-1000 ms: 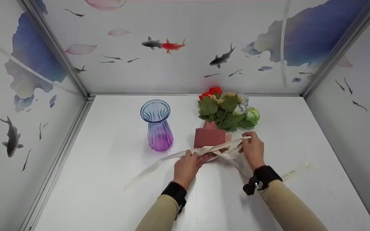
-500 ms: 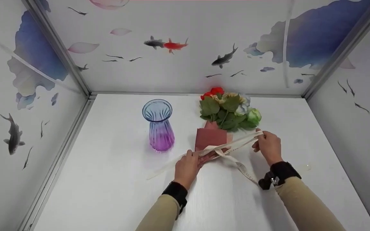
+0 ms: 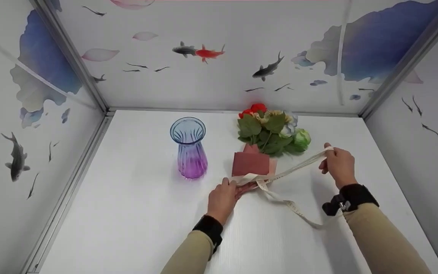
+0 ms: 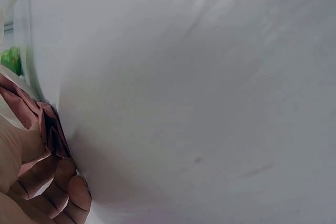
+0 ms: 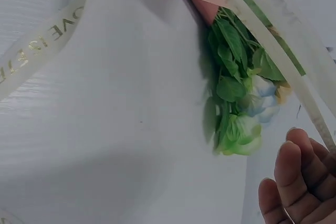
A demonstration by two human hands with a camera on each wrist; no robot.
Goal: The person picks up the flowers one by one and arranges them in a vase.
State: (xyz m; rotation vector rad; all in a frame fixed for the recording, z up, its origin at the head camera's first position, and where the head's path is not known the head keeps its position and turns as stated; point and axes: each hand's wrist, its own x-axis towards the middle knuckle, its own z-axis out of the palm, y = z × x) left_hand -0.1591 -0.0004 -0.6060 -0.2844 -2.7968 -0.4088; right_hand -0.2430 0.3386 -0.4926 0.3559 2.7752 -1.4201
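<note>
A bouquet of artificial flowers (image 3: 276, 133) lies on the white table with its blooms towards the back wall. Dusty-pink wrapping paper (image 3: 250, 163) covers its stems. My left hand (image 3: 222, 199) grips the gathered lower end of the paper, its fingers curled in the left wrist view around the pink folds (image 4: 31, 109). A cream ribbon (image 3: 299, 166) with gold lettering crosses the wrap. To the right of the bouquet, my right hand (image 3: 340, 165) pinches this ribbon and stretches it up and rightward. One loose ribbon tail (image 5: 44, 40) droops across the table towards the right forearm.
A ribbed glass vase (image 3: 190, 148), blue fading to purple, stands upright left of the bouquet. Printed panels with fish and petals enclose the white table (image 3: 139, 213) at the back (image 3: 127, 87) and both sides.
My right hand has moved right and slightly away, drawing the ribbon with it. The ribbon end that stretched left past my left hand has slid out of sight there. The left hand keeps its place.
</note>
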